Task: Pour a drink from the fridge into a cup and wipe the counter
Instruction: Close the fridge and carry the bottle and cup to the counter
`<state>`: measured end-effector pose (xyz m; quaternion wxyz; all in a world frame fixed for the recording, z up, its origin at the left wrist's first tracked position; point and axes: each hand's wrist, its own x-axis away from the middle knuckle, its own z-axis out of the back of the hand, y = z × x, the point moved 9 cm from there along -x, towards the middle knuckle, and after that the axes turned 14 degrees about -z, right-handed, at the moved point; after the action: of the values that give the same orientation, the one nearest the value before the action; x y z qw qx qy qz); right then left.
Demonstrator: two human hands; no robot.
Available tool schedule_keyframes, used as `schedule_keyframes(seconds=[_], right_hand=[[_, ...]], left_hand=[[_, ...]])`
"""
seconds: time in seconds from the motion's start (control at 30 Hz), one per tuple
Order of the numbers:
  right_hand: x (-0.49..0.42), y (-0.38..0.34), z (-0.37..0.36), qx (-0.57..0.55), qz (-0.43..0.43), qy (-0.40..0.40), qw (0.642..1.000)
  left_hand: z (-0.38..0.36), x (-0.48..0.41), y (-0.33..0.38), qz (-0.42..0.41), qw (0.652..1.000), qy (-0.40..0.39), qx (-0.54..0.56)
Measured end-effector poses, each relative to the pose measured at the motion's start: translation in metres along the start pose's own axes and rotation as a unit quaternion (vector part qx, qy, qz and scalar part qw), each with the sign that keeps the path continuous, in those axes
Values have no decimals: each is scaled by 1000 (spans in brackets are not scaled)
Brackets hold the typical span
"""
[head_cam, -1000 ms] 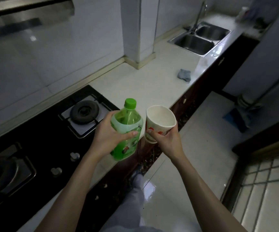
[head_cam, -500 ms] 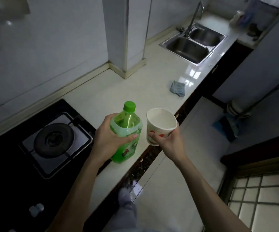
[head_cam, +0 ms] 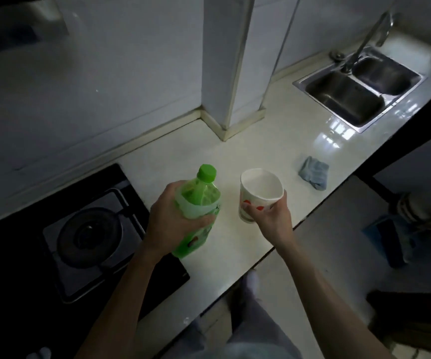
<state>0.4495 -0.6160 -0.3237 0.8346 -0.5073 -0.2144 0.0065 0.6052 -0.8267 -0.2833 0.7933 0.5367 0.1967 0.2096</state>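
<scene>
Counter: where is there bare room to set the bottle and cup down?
Widest bare patch: counter between pillar, cloth and sink. Another strip lies between stove and the front edge, by the bottle and cup. Crowded only near the cloth.

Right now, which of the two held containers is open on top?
The white paper cup in the right hand; the green bottle in the left hand has its cap on.
</scene>
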Motion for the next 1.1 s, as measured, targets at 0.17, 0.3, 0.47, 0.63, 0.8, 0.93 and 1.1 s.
schedule_keyframes(seconds=[0.17,0.3,0.47,0.63,0.8,0.93,1.1], right_hand=[[-74,14,-9,45,-8,-40,998],[-119,9,-6,63,15,-46,997],[-173,17,3,58,39,-82,994],[-197,42,1,68,16,-149,986],[-197,56,7,104,31,-180,978],[-200,63,15,165,50,-192,966],[-197,33,61,140,67,-61,986]], left_hand=[[-16,-22,-29,59,997,52,-15],[-35,-36,-35,101,990,94,-42],[-67,-51,-32,143,979,133,-56],[-94,-63,-21,173,970,164,-57],[-107,-74,-7,171,968,178,-51],[-112,-71,4,160,969,181,-50],[-120,-53,19,131,974,176,-59]])
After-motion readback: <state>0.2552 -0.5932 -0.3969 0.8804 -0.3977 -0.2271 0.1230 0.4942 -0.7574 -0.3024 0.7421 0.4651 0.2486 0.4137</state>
